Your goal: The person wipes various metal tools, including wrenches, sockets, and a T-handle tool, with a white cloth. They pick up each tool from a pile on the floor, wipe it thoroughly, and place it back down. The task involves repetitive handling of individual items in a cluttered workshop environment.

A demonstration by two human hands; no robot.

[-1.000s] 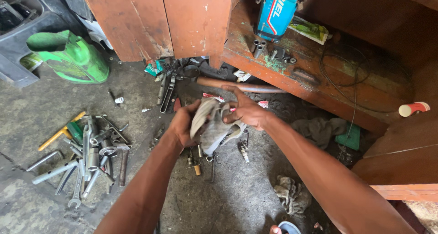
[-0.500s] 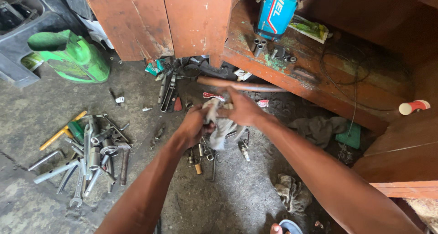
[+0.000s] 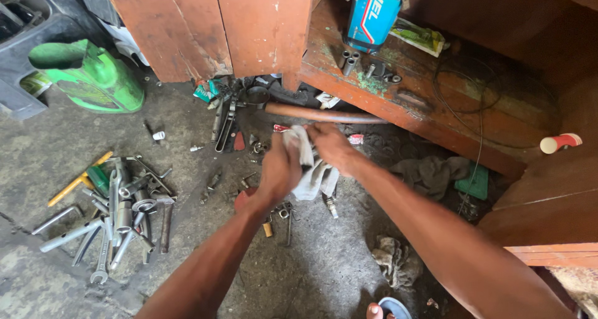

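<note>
Both hands close together on a grey rag (image 3: 313, 169), left hand (image 3: 278, 171) clenched beside the right hand (image 3: 332, 148), forearms stretched forward over the floor.

The grey rag (image 3: 311, 169) hides whatever the hands (image 3: 305, 160) grip inside it.

A blue, red-striped carton (image 3: 372, 14) stands on the wooden shelf (image 3: 398, 98); a small green-and-red packet (image 3: 204, 92) lies below.
</note>
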